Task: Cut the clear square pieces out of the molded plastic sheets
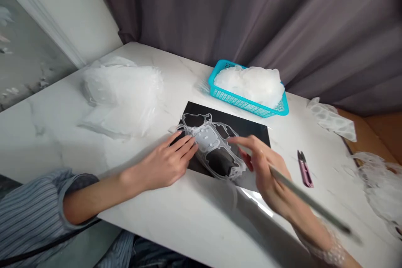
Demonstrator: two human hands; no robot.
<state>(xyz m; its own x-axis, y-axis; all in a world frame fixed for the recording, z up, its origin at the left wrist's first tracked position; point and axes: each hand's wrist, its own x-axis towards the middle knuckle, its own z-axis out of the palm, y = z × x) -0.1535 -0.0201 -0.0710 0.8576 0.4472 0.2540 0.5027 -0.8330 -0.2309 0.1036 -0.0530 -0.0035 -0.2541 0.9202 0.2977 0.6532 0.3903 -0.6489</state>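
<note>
Our two bare hands at a clear moulded plastic tray [204,136] lying on a glossy black sheet [251,130]

Our left hand [166,163] lies with its fingers spread and narrowly parted, the fingertips [188,139] touching the tray's ridged, cut-out surface; our right hand [264,171] curls closed around a slender grey rod [309,199], blurred and slanting past the wrist, its tip just above the tray. The black sheet sits on a white-veined marble table [63,142], below a teal plastic basket [238,100] heaped with puffy white film [248,86]. Crinkled clear plastic bags [121,100] lie to our left; pink thread snips [304,169] and dimpled bubble wrap [331,119] lie to our right, and a striped shirt sleeve [31,213] covers our left arm
</note>
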